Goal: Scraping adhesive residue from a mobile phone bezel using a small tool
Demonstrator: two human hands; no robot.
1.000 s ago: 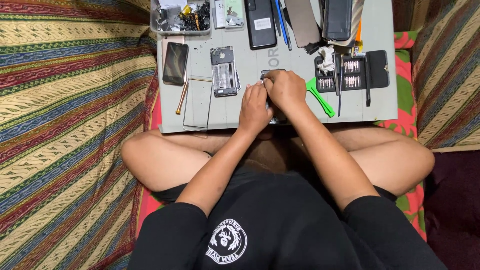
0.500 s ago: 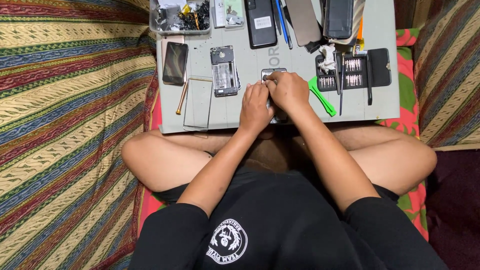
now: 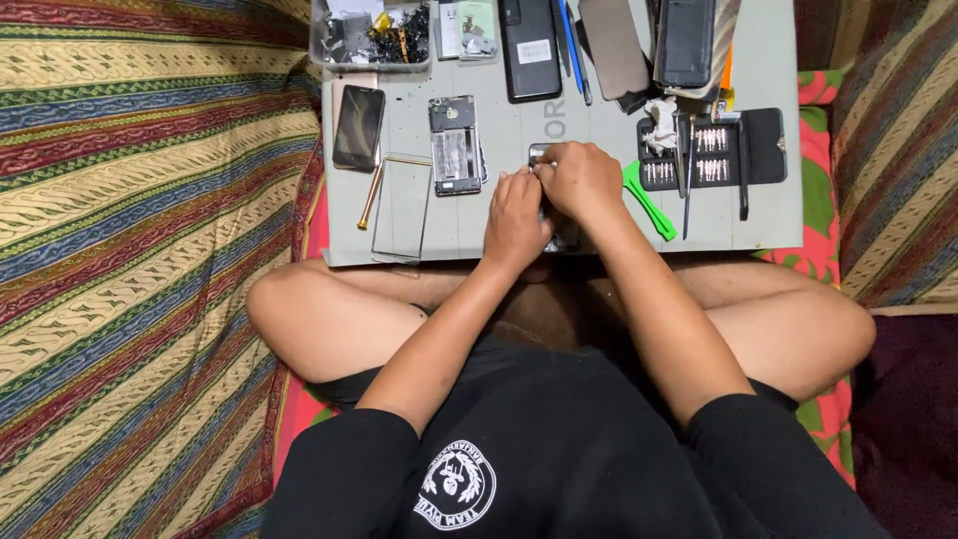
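Head view | your left hand (image 3: 516, 215) and right hand (image 3: 579, 180) pinch a mostly hidden phone (image 3: 540, 155) | green pry tool (image 3: 647, 200) at 3 o'clock, mat (image 3: 768, 215) edge at 6

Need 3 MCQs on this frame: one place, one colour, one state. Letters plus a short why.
1. Where does the opened phone lie relative to the hands?
A. Camera-left of them
B. Camera-right of them
C. On the striped cloth

2. What colour is the plastic pry tool?
A. Red
B. Green
C. White

3. How are the two hands placed?
A. Both together over a small device
B. One on the knee
C. Both lifted off the mat

Answers:
1 A: it lies on the grey mat, camera-left of the left hand.
2 B: bright green beside the right hand.
3 A: their fingers meet on the device.
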